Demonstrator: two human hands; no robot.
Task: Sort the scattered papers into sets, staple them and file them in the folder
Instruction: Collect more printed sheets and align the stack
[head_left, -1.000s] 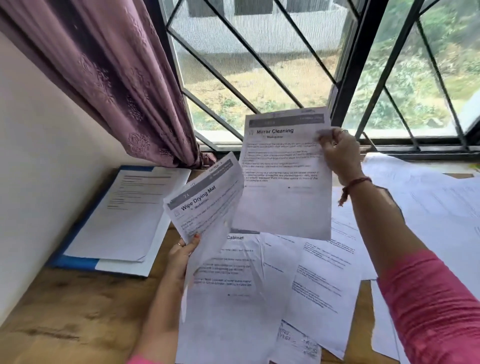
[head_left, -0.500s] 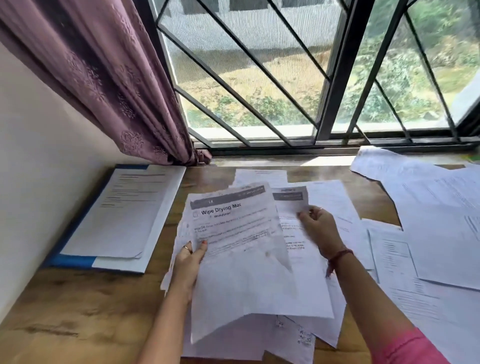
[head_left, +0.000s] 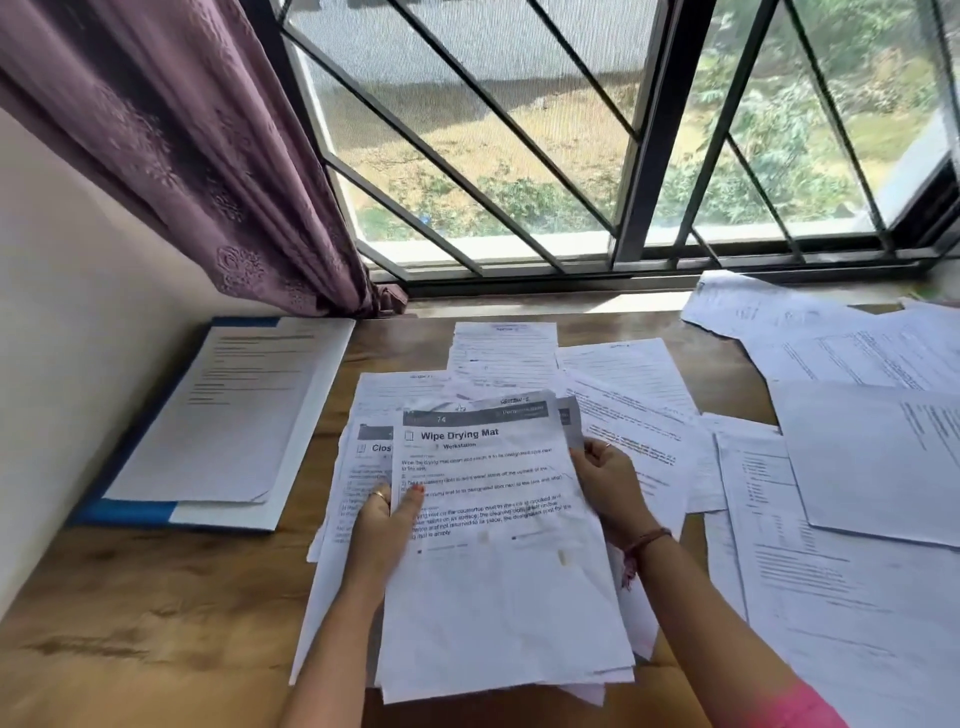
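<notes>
Several loose sheets, topped by the "Wipe Drying Mat" page (head_left: 498, 519), form a thin, floppy, creased stack that likely slides apart unless pinched at both side edges. Left hand (head_left: 382, 530) pinches the left edge, thumb on top; right hand (head_left: 608, 486) curls round the right edge. Beyond both grips scattered papers (head_left: 831, 467) cover the worktop (head_left: 130, 623); left of them lies the blue folder (head_left: 130, 512).

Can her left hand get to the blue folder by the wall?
Probably yes. The folder lies open on the table just left of the left hand, with bare wood between them. But that hand grips the paper stack along with the right hand, so it must let go first.
</notes>
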